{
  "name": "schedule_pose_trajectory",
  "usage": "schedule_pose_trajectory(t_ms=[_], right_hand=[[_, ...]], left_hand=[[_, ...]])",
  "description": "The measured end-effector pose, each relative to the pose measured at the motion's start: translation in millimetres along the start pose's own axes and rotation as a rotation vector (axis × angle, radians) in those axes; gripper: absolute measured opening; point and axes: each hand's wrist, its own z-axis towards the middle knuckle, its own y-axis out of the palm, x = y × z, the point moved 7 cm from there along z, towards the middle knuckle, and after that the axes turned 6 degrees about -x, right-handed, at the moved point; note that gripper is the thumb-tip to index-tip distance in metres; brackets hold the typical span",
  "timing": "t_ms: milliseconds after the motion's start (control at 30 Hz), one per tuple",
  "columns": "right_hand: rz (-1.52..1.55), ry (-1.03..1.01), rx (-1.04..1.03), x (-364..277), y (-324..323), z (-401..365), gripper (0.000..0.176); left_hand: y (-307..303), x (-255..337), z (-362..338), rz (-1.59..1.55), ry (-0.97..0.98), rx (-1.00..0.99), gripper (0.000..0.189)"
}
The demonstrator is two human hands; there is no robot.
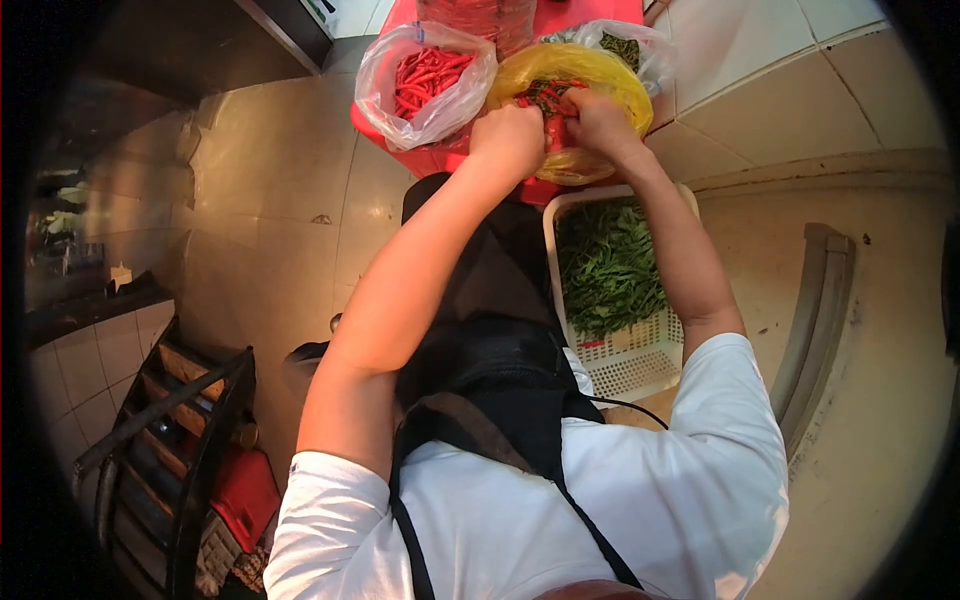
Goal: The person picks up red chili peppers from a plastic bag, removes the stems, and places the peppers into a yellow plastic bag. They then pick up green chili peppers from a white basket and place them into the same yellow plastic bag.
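Both hands are over a yellow plastic bag (622, 88) on a red surface (389, 143). My left hand (508, 140) is closed at the bag's left side, next to red chilies with green stems (552, 93). On the right, my right hand (600, 120) has its fingers curled together among the same chilies. What either hand grips is too small to make out. Left of the yellow bag, an open clear bag (376, 88) holds red chilies (430, 78).
A white basket (640, 365) with green leaves (610, 270) stands below the red surface at the right. Behind the bags is a red container (480, 20); a clear bag (655, 55) with green contents lies back right. A dark metal rack (180, 420) stands lower left.
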Motion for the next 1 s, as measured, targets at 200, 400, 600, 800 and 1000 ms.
schedule_pose_trajectory(t_ms=[200, 400, 600, 800, 1000], right_hand=[[0.885, 0.063, -0.126, 8.6, -26.2, -2.1, 0.024], [0.955, -0.029, 0.073, -6.8, -34.2, -9.5, 0.022], [0.998, -0.019, 0.318, -24.7, -32.8, -28.0, 0.018], [1.130, 0.005, 0.367, -16.4, -28.9, -28.7, 0.020], [1.305, 0.087, 0.554, 12.7, -37.5, -32.0, 0.019]], left_hand=[[-21.7, -9.2, -12.9, -0.427, 0.087, 0.399, 0.032], [9.1, -4.5, 11.5, -1.280, 0.074, 0.314, 0.029], [36.7, 1.0, 27.3, -1.830, 0.033, 0.207, 0.029], [33.3, 7.7, 34.3, -1.938, 0.071, 0.167, 0.028], [11.8, -2.6, 33.9, -1.806, 0.054, 0.294, 0.028]])
